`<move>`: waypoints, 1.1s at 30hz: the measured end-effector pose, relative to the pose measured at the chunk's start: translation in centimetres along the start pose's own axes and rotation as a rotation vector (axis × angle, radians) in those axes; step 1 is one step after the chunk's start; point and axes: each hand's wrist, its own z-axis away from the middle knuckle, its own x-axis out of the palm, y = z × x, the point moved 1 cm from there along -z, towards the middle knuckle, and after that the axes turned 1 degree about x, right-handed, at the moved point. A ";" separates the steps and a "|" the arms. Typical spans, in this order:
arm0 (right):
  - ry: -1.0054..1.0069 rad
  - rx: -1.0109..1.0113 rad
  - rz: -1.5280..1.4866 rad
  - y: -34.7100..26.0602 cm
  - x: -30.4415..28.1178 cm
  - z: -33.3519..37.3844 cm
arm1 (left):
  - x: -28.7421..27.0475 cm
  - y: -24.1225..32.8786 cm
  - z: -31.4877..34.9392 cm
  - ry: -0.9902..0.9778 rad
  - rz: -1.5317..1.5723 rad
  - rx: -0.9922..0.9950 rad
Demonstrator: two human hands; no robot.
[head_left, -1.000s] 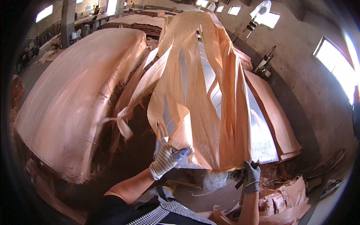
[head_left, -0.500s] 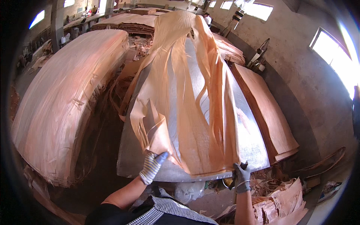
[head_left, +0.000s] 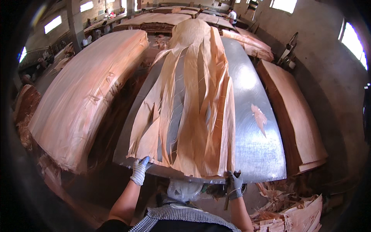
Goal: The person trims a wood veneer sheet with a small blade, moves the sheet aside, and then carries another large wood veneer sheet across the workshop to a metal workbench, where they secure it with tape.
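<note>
A long, thin sheet of tan wood veneer (head_left: 190, 135), split lengthwise into several wavy strips, lies over a metal-topped table (head_left: 257, 154). Bare metal shows through its slits. My left hand (head_left: 139, 171), in a striped glove with blue fingertips, pinches the sheet's near left corner at the table's front edge. At the near right corner, my right hand (head_left: 235, 185) in a grey glove has its fingers closed on the veneer edge. A narrow brownish stick-like thing (head_left: 227, 198) points down beside the right hand; whether it is held cannot be made out.
A tall veneer stack (head_left: 87, 92) stands left of the table, a lower stack (head_left: 293, 116) to the right. A veneer scrap (head_left: 259, 118) lies on the metal. Torn veneer (head_left: 293, 214) is heaped at the lower right. A person (head_left: 232, 16) stands far back.
My left hand has moved left with the near left corner, so the folded strips there lie more spread and flatter. My right hand still holds its corner. The view has shifted.
</note>
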 end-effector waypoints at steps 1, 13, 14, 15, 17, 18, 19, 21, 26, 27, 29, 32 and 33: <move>0.013 -0.001 0.000 0.6 -0.6 0.0 | -0.2 -0.8 0.6 0.041 0.011 -0.027; -0.098 0.181 0.115 2.2 2.2 -5.8 | -3.1 -6.3 -6.2 0.029 0.086 -0.305; -0.156 0.182 0.056 1.3 2.7 -6.5 | -1.3 -5.8 -6.4 0.049 0.097 -0.302; -0.213 0.180 -0.003 0.5 3.0 -7.0 | -0.2 -5.4 -6.6 0.062 0.086 -0.302; -0.127 0.096 0.050 0.2 3.5 -6.2 | -1.4 -5.4 -7.4 0.069 0.051 -0.242; -0.061 0.061 0.159 0.2 2.8 -5.0 | -2.5 -5.7 -7.2 0.122 0.057 -0.272; 0.017 0.020 0.266 0.4 1.6 -3.9 | -3.2 -6.2 -6.8 0.163 0.062 -0.307; 0.070 -0.446 0.711 7.0 -6.4 -4.5 | -3.0 -8.5 -6.3 0.135 0.125 -0.403; -0.124 0.064 0.592 12.5 -3.5 2.9 | -10.1 -15.9 -8.2 -0.180 1.160 -0.962; -0.197 0.181 0.413 10.1 0.0 4.0 | -10.5 -16.2 -8.1 -0.252 1.157 -0.962; -0.185 0.074 0.346 7.4 1.2 2.5 | -2.2 -13.8 -4.2 -0.207 0.304 -0.635; -0.184 0.059 0.146 0.7 3.0 0.5 | -0.9 -11.5 -5.2 -0.077 0.312 -0.540; -0.192 0.115 0.063 -0.8 1.8 -0.9 | -0.5 -11.2 -5.6 -0.050 0.329 -0.511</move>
